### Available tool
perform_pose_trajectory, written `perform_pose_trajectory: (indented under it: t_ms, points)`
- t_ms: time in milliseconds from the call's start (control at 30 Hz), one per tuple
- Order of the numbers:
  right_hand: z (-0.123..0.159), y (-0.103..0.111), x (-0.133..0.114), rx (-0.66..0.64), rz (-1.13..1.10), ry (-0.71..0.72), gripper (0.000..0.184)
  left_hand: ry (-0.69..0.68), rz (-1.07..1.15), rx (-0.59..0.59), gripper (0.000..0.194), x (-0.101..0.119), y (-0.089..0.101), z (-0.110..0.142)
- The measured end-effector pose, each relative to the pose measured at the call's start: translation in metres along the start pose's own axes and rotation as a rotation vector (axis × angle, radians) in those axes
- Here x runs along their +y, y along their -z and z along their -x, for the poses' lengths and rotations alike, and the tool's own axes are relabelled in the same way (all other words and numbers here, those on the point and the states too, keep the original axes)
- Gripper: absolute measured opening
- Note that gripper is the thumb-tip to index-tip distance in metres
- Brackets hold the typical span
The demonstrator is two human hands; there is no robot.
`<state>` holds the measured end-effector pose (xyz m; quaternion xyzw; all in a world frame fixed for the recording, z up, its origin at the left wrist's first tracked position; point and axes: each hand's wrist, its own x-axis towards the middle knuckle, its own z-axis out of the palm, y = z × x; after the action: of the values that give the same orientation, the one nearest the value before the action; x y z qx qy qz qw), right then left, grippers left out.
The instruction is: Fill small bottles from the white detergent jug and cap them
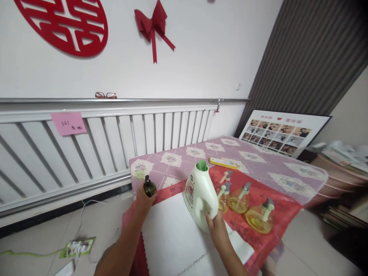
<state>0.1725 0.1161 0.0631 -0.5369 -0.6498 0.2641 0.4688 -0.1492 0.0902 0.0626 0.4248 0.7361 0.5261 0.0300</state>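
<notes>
Cream-white jug (200, 199) w/ green spout, printed label. Small bottle (149, 188) dk green, black cap. Three pump bottles (258, 218) clear yellow, grey-green tops, right of jug. Cloth (276, 207) red; white mat (172, 234) near. Far bedcover (258, 161) lilac w/ pale floral squares. Yellow strip (223, 163) on it. Wall deco (64, 25) and bow (153, 23) red; note (68, 123) pink.

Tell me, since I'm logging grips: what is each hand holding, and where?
Left hand grips a small dark bottle around its base; right hand holds the white jug by its handle.
</notes>
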Motion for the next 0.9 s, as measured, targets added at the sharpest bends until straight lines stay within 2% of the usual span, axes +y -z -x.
perform_pose_trajectory:
  t_ms: [67,133,300,400,467,567,633,767,900]
  points:
    - [0.001,0.000,-0.001,-0.002,-0.009,-0.005,0.048,-0.013,0.034,-0.037,0.071,0.010,0.002,0.008]
    - [0.002,-0.002,-0.001,-0.004,-0.017,-0.017,0.049,-0.033,0.074,-0.095,0.074,0.022,0.003,0.028]
    - [0.004,-0.004,0.000,0.001,-0.048,-0.042,0.051,-0.015,0.291,-0.304,0.085,0.046,-0.003,0.115]
    - [0.010,0.000,0.005,-0.007,-0.063,-0.056,0.051,-0.001,0.305,-0.383,0.090,0.046,-0.012,0.162]
    - [0.021,0.005,0.011,0.019,-0.068,-0.102,0.055,-0.005,0.271,-0.400,0.091,0.042,-0.017,0.181]
    - [0.047,0.011,0.018,0.154,-0.124,-0.215,0.060,-0.053,0.216,-0.421,0.087,0.036,-0.023,0.192]
    - [0.066,0.012,0.017,0.198,-0.176,-0.252,0.056,-0.077,0.194,-0.414,0.084,0.035,-0.023,0.194]
    - [0.089,0.003,-0.012,-0.001,-0.168,-0.147,0.036,-0.104,0.183,-0.387,0.080,0.037,-0.021,0.193]
    - [0.087,-0.017,-0.054,-0.111,-0.143,-0.017,0.028,-0.145,0.194,-0.368,0.069,0.041,-0.019,0.192]
